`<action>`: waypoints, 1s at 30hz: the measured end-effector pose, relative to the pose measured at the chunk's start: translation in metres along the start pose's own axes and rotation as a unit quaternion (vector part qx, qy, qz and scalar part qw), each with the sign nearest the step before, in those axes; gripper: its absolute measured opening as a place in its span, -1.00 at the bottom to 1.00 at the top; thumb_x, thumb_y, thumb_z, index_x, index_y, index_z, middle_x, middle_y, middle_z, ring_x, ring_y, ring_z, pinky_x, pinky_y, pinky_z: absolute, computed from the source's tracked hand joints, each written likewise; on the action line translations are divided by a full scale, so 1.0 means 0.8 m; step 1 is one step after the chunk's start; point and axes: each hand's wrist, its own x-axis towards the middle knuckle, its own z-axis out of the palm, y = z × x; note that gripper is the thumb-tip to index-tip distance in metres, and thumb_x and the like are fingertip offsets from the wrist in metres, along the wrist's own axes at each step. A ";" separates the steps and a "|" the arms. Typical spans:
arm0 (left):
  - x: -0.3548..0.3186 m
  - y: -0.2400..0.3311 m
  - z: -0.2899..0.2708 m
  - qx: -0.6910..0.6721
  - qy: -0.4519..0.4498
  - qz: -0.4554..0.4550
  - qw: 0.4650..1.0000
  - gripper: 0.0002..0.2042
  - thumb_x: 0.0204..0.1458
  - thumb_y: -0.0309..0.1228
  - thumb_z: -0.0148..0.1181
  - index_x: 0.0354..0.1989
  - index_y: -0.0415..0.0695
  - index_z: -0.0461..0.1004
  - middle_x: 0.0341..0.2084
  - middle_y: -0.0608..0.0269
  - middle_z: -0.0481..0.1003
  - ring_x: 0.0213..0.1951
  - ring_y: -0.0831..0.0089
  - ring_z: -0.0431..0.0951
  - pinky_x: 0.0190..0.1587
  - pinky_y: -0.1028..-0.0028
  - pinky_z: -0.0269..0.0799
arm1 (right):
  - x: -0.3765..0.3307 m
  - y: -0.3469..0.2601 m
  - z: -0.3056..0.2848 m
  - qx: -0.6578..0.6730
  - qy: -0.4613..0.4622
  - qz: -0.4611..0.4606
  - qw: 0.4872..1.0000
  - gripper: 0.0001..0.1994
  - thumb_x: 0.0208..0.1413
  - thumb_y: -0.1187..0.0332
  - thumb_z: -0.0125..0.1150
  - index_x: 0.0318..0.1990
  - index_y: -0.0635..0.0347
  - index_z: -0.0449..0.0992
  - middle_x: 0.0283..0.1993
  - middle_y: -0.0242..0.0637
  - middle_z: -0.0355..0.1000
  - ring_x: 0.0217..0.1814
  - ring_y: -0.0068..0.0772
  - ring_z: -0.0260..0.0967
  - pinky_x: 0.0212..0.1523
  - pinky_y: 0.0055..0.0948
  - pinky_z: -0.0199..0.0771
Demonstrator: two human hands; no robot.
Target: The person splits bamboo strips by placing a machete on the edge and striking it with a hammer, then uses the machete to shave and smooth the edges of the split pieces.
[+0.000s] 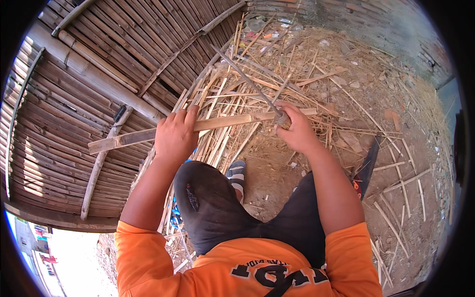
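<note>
My left hand (pixel 177 133) is closed around a split bamboo strip (pixel 225 122), which lies crosswise in front of me and sticks out on both sides of the hand. My right hand (pixel 298 129) is closed on the handle of a long-bladed knife (pixel 250 83). The blade points away from me and to the left, crossing above the strip near its right end. Whether the edge touches the bamboo I cannot tell.
A bamboo-slat wall (pixel 123 44) with pole supports rises at the left. Loose bamboo strips (pixel 222 99) cover the ground ahead. A dark saw (pixel 370 166) with a red-orange handle lies right of my leg. My sandalled foot (pixel 236 175) stands between.
</note>
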 end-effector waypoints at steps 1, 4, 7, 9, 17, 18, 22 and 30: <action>0.005 0.006 -0.005 0.012 -0.004 0.013 1.000 -0.53 -0.05 -0.40 0.21 0.12 0.00 0.38 -0.31 0.28 0.50 -0.21 0.25 0.57 -0.18 0.22 0.45 | 0.001 -0.002 0.004 0.002 -0.007 -0.005 1.000 -0.48 -0.02 0.42 0.35 0.15 0.30 0.44 0.20 0.04 0.41 0.23 -0.02 0.40 0.23 -0.22 0.38; 0.025 0.029 -0.006 -0.016 0.050 0.057 0.997 -0.55 -0.06 -0.42 0.22 0.09 0.02 0.41 -0.36 0.29 0.49 -0.23 0.25 0.57 -0.17 0.22 0.44 | 0.000 0.001 0.000 0.026 -0.084 0.097 0.991 -0.46 -0.02 0.40 0.37 0.17 0.31 0.44 0.12 0.05 0.47 0.16 0.02 0.45 0.18 -0.22 0.41; 0.040 0.049 -0.013 0.021 0.047 0.091 0.995 -0.62 -0.04 -0.40 0.21 0.02 0.02 0.43 -0.38 0.36 0.49 -0.26 0.31 0.57 -0.22 0.27 0.40 | -0.003 0.020 -0.002 0.015 -0.096 0.111 0.989 -0.52 0.02 0.41 0.37 0.14 0.26 0.43 -0.12 -0.15 0.52 -0.07 -0.25 0.47 0.04 -0.31 0.43; 0.040 0.058 -0.023 0.019 0.047 0.109 0.993 -0.60 -0.04 -0.40 0.21 0.04 0.03 0.43 -0.36 0.36 0.48 -0.23 0.32 0.56 -0.19 0.26 0.39 | -0.007 0.017 -0.006 0.028 -0.107 0.146 0.983 -0.51 0.02 0.41 0.37 0.14 0.26 0.44 -0.14 -0.18 0.51 -0.10 -0.29 0.45 -0.01 -0.32 0.43; 0.042 0.083 -0.061 -0.003 0.248 0.211 0.946 -0.46 -0.06 -0.32 0.34 0.16 -0.02 0.37 0.10 0.06 0.36 0.18 0.09 0.36 0.21 0.06 0.24 | -0.021 0.037 -0.031 0.079 -0.047 0.160 0.983 -0.45 0.05 0.41 0.37 0.20 0.34 0.36 -0.19 -0.24 0.49 -0.25 -0.36 0.46 -0.20 -0.36 0.47; 0.027 0.081 -0.051 -0.064 0.328 0.202 0.921 -0.40 -0.07 -0.32 0.37 0.20 -0.05 0.33 0.16 -0.02 0.30 0.24 0.01 0.29 0.27 0.02 0.18 | -0.021 0.041 -0.035 0.092 -0.032 0.175 0.980 -0.45 0.06 0.40 0.38 0.21 0.35 0.35 -0.20 -0.24 0.49 -0.29 -0.38 0.46 -0.25 -0.38 0.47; -0.028 0.095 -0.008 -0.339 0.428 -0.181 0.818 -0.10 0.02 -0.27 0.38 0.42 -0.18 -0.12 0.35 -0.13 -0.03 0.38 0.10 0.05 0.37 0.10 0.06 | -0.024 0.030 -0.053 0.167 -0.038 0.233 0.957 -0.42 0.10 0.37 0.40 0.24 0.34 0.32 -0.20 -0.24 0.48 -0.39 -0.46 0.43 -0.37 -0.44 0.43; 0.001 0.122 0.018 -0.577 0.460 -0.375 0.561 -0.22 0.15 -0.26 0.33 0.34 -0.22 -0.11 0.14 -0.03 0.12 0.15 0.30 0.21 0.21 0.31 0.25 | -0.036 0.072 -0.067 0.055 0.031 0.214 0.975 -0.48 0.08 0.30 0.41 0.14 0.34 0.38 -0.22 -0.22 0.51 -0.23 -0.29 0.48 -0.17 -0.30 0.49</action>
